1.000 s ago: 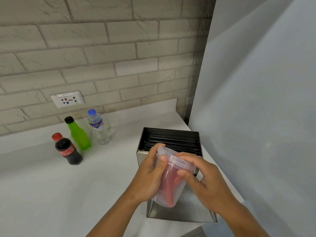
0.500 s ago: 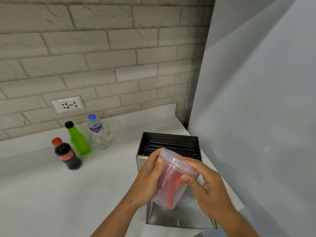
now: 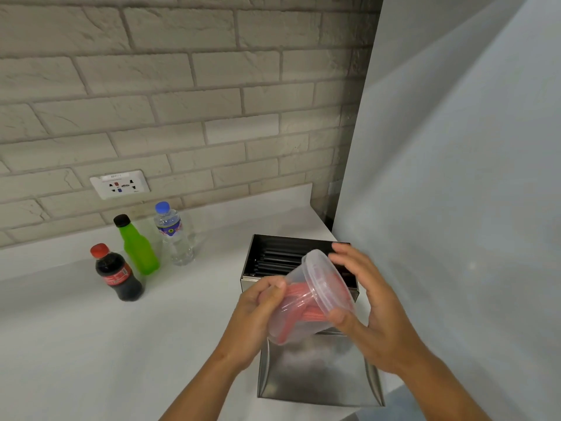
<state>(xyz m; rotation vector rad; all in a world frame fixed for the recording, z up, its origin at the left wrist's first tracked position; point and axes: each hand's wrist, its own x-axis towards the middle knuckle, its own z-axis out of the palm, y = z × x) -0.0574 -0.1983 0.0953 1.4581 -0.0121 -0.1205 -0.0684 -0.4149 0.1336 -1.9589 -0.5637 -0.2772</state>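
The head-worn camera looks forward and down at the white counter, facing the brick wall. The left hand and right hand lie close below it.

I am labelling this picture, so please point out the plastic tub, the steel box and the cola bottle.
plastic tub [image 3: 299, 311]: head view, its clear side wall.
steel box [image 3: 312, 372]: head view, its front face.
cola bottle [image 3: 117, 276]: head view, its red label.
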